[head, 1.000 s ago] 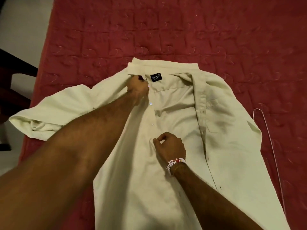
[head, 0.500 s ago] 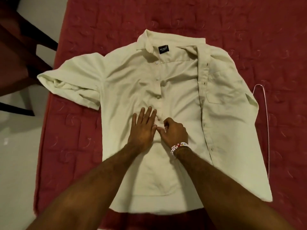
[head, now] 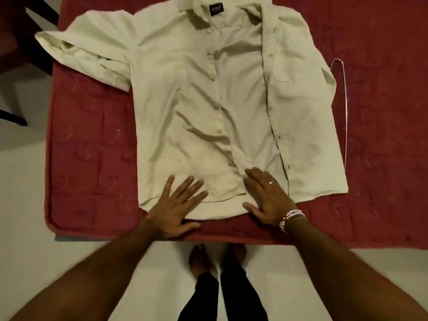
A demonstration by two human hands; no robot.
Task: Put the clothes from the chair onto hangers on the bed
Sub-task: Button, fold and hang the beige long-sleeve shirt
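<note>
A pale cream short-sleeved shirt (head: 185, 93) lies spread front-up on the red quilted bed (head: 88, 163), collar away from me, its right front panel folded open. My left hand (head: 178, 205) lies flat with fingers spread on the shirt's bottom hem. My right hand (head: 266, 195), with a ring and a beaded bracelet, presses flat on the hem just right of the button placket. A thin wire hanger (head: 345, 107) lies on the bed along the shirt's right edge, mostly hidden under it.
The bed's near edge (head: 231, 237) runs just below my hands, with pale floor and my bare feet (head: 215, 258) beneath. Dark chair parts (head: 16, 56) stand at the far left beside the bed.
Both hands slid down the shirt front from the middle to the bottom hem. My right hand went from curled to flat. The view pulled back toward the bed's edge.
</note>
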